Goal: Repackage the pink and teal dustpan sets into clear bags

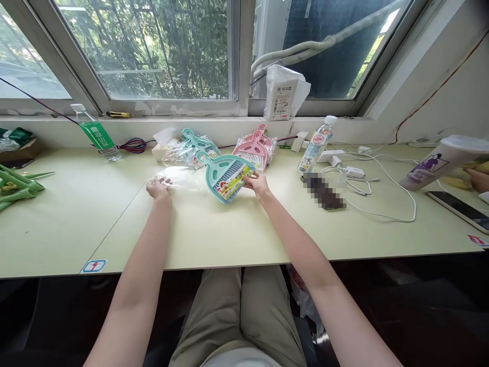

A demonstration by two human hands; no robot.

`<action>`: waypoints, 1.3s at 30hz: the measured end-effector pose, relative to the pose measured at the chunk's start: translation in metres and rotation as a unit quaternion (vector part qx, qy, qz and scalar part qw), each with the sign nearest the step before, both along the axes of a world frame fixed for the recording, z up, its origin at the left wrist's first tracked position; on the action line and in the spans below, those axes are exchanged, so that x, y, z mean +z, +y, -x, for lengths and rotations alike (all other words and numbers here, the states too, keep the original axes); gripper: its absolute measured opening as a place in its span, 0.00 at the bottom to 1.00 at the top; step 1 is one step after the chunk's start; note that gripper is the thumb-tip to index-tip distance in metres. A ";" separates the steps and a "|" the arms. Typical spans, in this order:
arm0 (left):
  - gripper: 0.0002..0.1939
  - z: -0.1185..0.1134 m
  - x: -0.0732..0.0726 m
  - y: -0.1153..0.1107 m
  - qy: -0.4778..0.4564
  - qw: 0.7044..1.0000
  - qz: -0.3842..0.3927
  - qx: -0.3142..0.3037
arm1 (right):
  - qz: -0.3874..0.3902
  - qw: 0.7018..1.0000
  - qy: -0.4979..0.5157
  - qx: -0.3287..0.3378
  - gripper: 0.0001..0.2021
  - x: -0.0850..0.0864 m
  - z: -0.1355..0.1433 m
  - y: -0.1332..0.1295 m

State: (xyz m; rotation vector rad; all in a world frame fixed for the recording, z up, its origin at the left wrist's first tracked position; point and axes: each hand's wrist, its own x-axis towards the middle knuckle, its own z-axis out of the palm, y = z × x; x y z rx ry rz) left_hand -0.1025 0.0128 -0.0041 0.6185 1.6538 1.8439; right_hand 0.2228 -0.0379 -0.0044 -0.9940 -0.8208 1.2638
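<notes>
A mint-green dustpan and brush set [225, 176] with a yellow printed label is held by its right edge in my right hand [257, 184], tilted above the table. My left hand [158, 187] is closed on a clear plastic bag [179, 177], which stretches toward the set; whether the two touch I cannot tell. Just behind lie a wrapped mint-green dustpan set [196, 145] and a wrapped pink dustpan set [255, 150].
A green-labelled bottle [98, 133] leans at the back left, near a tissue pack [164, 145]. To the right are a drink bottle [317, 145], a dark blurred-out item [324, 192], white cables [397, 219], a tall cup [439, 163] and a phone [460, 210]. Another person's hand [480, 179] shows far right.
</notes>
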 end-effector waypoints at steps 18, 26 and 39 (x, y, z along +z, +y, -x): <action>0.21 -0.110 -0.005 -0.044 0.021 0.889 -0.004 -0.458 | 0.048 0.971 -0.164 -0.167 0.10 -0.006 -0.023 0.013; 0.25 -0.115 0.000 -0.059 0.046 0.839 0.023 -0.541 | 0.094 0.822 -0.457 -0.325 0.29 0.000 -0.097 -0.001; 0.22 -0.121 -0.009 -0.051 0.149 0.852 -0.018 -0.501 | -0.168 0.651 -0.739 -0.042 0.13 0.022 0.021 -0.033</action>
